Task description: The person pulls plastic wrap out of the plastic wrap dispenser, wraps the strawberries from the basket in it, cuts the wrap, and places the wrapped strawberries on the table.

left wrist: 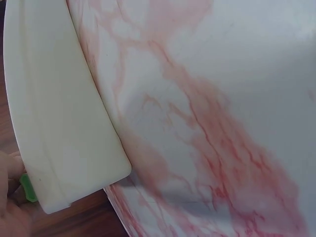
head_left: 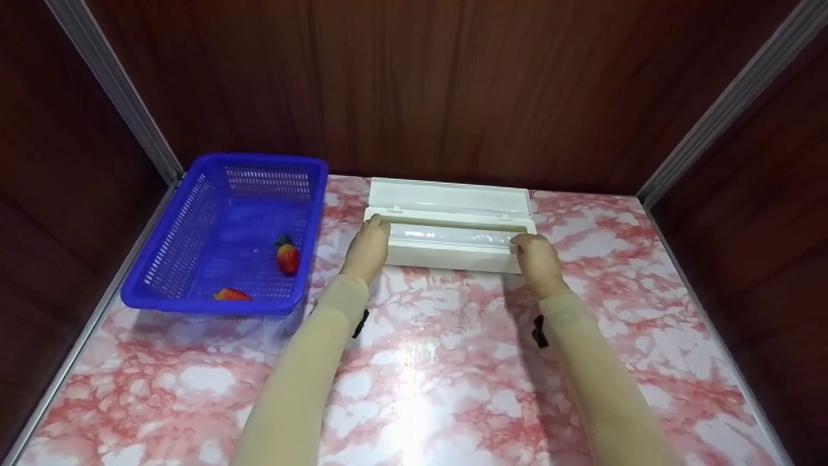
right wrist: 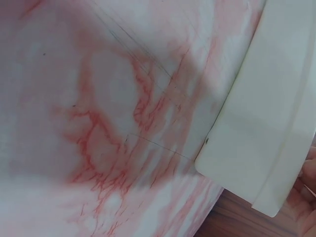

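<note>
A long white cling film box (head_left: 453, 258) lies with its hinged lid (head_left: 449, 197) folded back. A shiny roll of cling film (head_left: 453, 236) lies along its opening. My left hand (head_left: 367, 249) is at the box's left end, fingers curled at the roll's end. In the left wrist view, a small green piece (left wrist: 28, 188) shows beside those fingers, above the box's edge. My right hand (head_left: 541, 262) grips the roll's right end, thumb and fingers bent over the box's corner. In the right wrist view its fingers (right wrist: 308, 173) are partly hidden behind the box.
A blue plastic basket (head_left: 223, 305) stands at the left, with one strawberry (head_left: 288, 259) and another strawberry (head_left: 231, 294) inside. The marbled red and white tabletop (head_left: 440, 362) is bounded by dark wooden panels (head_left: 453, 84) at the back and sides.
</note>
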Available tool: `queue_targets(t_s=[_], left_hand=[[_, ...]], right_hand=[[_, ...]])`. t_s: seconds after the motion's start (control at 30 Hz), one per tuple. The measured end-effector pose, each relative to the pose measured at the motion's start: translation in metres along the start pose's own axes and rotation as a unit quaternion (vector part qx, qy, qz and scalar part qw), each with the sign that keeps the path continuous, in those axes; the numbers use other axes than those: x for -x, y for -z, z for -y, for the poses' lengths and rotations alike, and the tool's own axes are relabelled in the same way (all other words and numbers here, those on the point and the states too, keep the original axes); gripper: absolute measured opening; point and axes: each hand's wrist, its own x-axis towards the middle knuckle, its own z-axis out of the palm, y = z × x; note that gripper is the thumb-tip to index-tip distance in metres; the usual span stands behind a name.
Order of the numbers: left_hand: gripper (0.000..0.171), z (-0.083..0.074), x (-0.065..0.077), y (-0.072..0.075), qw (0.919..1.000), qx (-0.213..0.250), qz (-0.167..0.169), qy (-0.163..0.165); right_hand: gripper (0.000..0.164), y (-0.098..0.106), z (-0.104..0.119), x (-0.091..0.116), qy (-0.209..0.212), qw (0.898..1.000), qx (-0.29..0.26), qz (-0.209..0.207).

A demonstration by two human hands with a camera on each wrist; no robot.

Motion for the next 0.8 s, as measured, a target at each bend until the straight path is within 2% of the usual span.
queue_targets(t_s=[0.13, 0.3, 0.57, 0.8], left_hand=[[0.020, 0.002, -0.001, 0.000, 0.9999, -0.009, -0.001, -0.010], [0.018, 0.004, -0.002, 0.002, 0.9995, -0.013, -0.003, -0.029], [0.015, 0.003, -0.009, 0.009, 0.9996, 0.023, 0.006, 0.015], [0.018, 0.003, -0.010, 0.008, 0.9994, 0.024, 0.027, -0.001]], right_hand=[[0.022, -0.001, -0.001, -0.003, 0.015, 1.000, 0.008, -0.023], [0.022, 0.000, -0.003, -0.005, 0.013, 1.000, 0.013, -0.022], [0.024, 0.005, 0.002, -0.008, -0.007, 0.999, 0.028, -0.043], [0.028, 0.005, 0.002, -0.010, -0.019, 0.999, 0.023, -0.037]])
